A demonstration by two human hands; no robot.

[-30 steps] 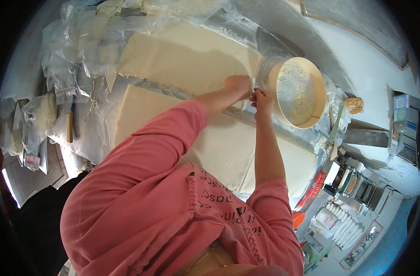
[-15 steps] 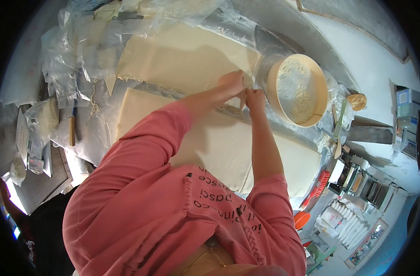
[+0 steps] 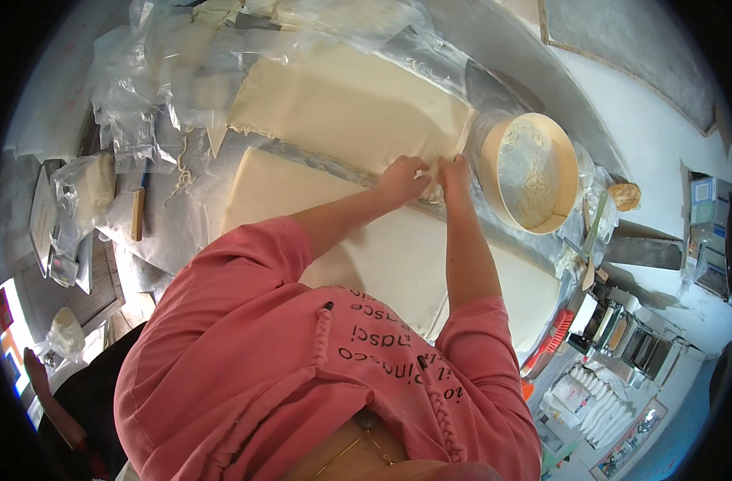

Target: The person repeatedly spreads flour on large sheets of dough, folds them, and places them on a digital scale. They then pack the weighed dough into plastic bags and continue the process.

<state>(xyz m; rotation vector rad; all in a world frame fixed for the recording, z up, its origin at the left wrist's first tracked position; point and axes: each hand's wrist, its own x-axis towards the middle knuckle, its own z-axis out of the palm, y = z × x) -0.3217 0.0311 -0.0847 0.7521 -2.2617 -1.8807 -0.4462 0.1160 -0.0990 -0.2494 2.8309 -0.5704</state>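
Two wide, pale dough sheets lie side by side on the table: a far dough sheet and a near dough sheet under my forearms. My left hand is at the far sheet's near edge, fingers curled, thumb and finger pinched together. My right hand is closed at that sheet's near right corner, its fingertips pressed together on the dough. A little dough shows between the hands. How much dough the left fingertips hold is hard to see.
Right of my hands stands a round, flour-dusted sieve. Clear plastic sheeting covers the far left. A wooden-handled knife and dough scraps lie left. A red brush and a roller machine are at right; another person's arm shows lower left.
My left hand has come nearer to me and slightly away from the right hand. The dough edge between them lies lower. Another person's arm has come into view at lower left.
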